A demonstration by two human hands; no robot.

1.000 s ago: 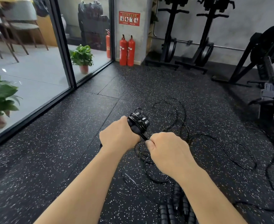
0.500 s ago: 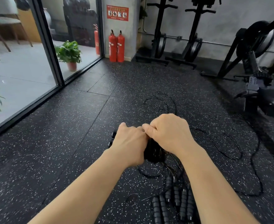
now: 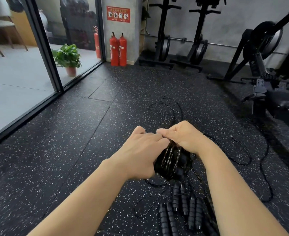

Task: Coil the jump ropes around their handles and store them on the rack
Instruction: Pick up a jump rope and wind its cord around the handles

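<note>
A black jump rope bundle (image 3: 171, 160), its cord wound round the handles, hangs between my two hands above the floor. My left hand (image 3: 138, 154) grips the bundle from the left, fingers wrapped over it. My right hand (image 3: 183, 136) is curled over the bundle's top and pinches the cord there. Several more black ribbed jump rope handles (image 3: 183, 208) lie on the floor just below. Loose black cords (image 3: 239, 150) trail in loops across the floor to the right and ahead. No storage rack for the ropes is identifiable.
Speckled black rubber floor (image 3: 72, 150) spreads around. A glass wall (image 3: 29, 57) runs along the left with potted plants (image 3: 68, 57). Red fire extinguishers (image 3: 118, 48) stand by a pillar. Black gym machines (image 3: 268, 65) fill the back and right side.
My right hand rose from below the bundle to its top, carrying the cord over. The bundle tipped down toward me and the view shifted slightly.
</note>
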